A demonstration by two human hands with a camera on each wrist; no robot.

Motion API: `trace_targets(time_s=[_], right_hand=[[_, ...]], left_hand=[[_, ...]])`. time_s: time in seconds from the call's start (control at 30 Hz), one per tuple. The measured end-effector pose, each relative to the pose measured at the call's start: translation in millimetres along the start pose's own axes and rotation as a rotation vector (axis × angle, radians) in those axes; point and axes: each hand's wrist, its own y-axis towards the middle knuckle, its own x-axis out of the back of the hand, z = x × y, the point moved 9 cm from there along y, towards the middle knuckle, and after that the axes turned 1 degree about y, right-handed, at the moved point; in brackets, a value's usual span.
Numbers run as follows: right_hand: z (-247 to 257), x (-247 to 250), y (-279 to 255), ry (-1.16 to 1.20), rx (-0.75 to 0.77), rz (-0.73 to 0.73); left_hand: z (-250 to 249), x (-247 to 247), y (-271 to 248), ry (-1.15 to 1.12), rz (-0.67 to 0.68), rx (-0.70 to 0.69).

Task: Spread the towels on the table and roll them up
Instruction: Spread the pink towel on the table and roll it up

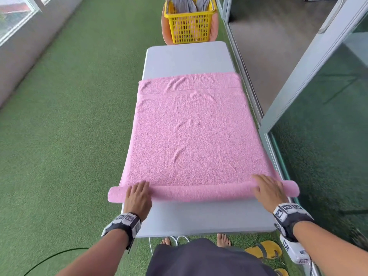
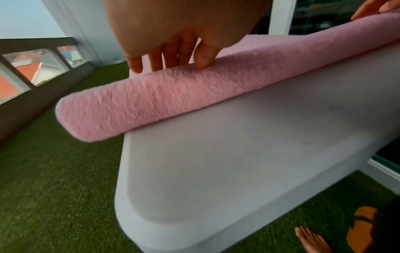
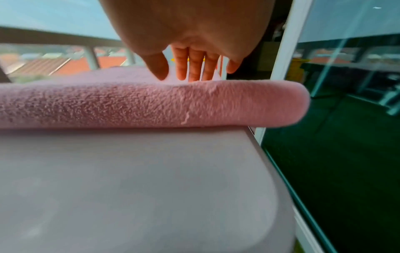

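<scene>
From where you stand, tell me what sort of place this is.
Probably a covered balcony or terrace: artificial grass covers the floor, a glass-panelled railing looks out over rooftops, and a sliding glass door runs along the table.

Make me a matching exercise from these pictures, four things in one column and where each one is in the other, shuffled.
Things:
1. pink terry towel
2. yellow slotted plastic basket
3. left hand
4. yellow sandal

Places:
A. on the green turf by the bare feet
B. beyond the far end of the grey table
C. spread over the table, near edge rolled
D. on the roll's left end

Pairs: 1-C, 2-B, 3-D, 4-A
</scene>
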Motion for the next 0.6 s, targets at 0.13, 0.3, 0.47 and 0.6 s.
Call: trace_targets(time_s=[0.13,0.3,0.47,0.6], right_hand=[[3,-17,-6,0.042,0.031,0.101],[3,-21,-21,-0.1,0.002,0.108],[7,-17,-13,-0.094,-0.001,0.174],[6,-4,-7,0.068,0.031,0.012]], left_hand=[[4,-19,-6,0.0,0.084,-0.018],[2,-17,-14,-0.013,0.022,-0.027],[0,-10,-9,0.047,0.052,-0.021],[6,-4,-6,-0.053,-0.006,0.026]])
